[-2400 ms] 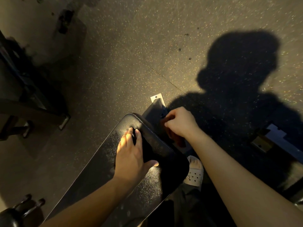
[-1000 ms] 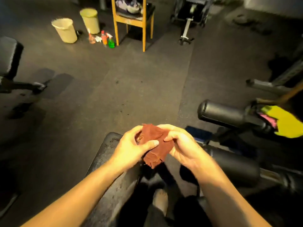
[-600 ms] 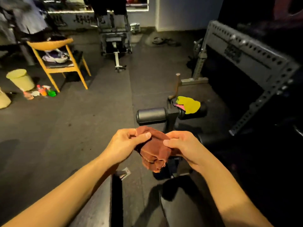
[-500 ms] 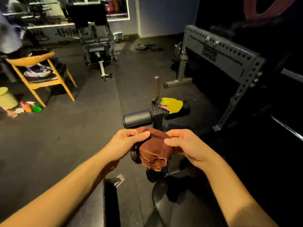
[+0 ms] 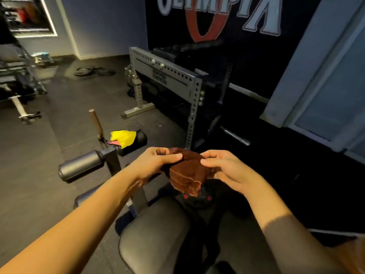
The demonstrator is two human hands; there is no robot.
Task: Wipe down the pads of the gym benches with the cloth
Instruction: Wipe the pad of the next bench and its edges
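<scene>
A folded reddish-brown cloth (image 5: pixel 187 173) hangs in the air between both hands. My left hand (image 5: pixel 152 165) pinches its upper left edge with thumb and fingers. My right hand (image 5: pixel 227 171) pinches its upper right edge. Directly below them lies the black seat pad (image 5: pixel 154 238) of a gym bench. Beyond it are black roller pads (image 5: pixel 81 167) on the bench's front post, with a yellow cloth (image 5: pixel 123 137) draped over the right roller.
A grey perforated steel rack (image 5: pixel 167 76) stands ahead on the right, with a barbell end (image 5: pixel 236 136) low beside it. Weight plates (image 5: pixel 92 71) lie on the dark rubber floor at the back. Another machine (image 5: pixel 15 82) is at the far left.
Earlier my left hand lay on a bench pad and my right wiped beside it. Since then both hands took the cloth and folded it, and my view swung right to this bench.
</scene>
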